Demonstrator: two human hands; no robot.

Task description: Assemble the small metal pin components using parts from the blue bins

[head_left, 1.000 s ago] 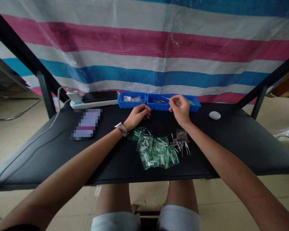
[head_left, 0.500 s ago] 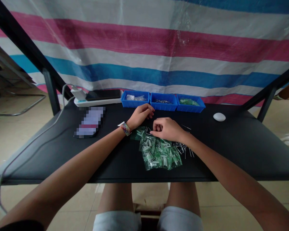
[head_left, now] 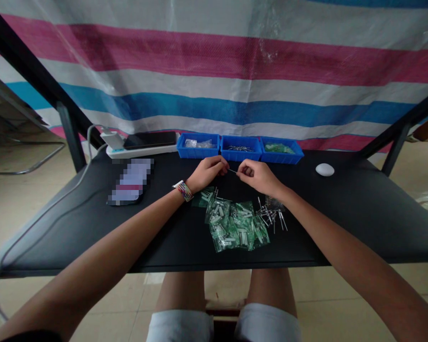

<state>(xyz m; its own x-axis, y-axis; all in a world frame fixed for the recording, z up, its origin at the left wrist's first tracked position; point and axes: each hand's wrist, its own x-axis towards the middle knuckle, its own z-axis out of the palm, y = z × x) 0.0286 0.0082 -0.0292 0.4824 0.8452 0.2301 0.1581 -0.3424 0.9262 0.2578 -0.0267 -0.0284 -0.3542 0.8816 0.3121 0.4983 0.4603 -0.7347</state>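
Observation:
A thin metal pin [head_left: 232, 171] spans the small gap between my two hands, above the black table. My right hand [head_left: 258, 176] pinches one end of it between thumb and forefinger, the other fingers curled. The far end reaches the fingertips of my left hand [head_left: 209, 172], which is closed; what lies inside its fingers is hidden. Below my hands is a pile of small green-tinted bags [head_left: 235, 225] with pale and metal pieces inside. Loose metal pins with thin stems [head_left: 269, 216], resembling blind rivets, lie scattered right of the bags, beneath my right forearm.
Three blue bins stand in a row at the back: one with clear bags [head_left: 199, 153], one with metal pins [head_left: 240, 156], one with green bags [head_left: 281, 156]. A power strip [head_left: 142, 150] bears a dark phone [head_left: 150, 139]. Another phone [head_left: 131, 183] lies left; a white mouse [head_left: 324, 169], right.
My right hand has moved up and away from the bag pile, close to my left hand, and a thin metal pin now shows between them. My left hand has barely moved.

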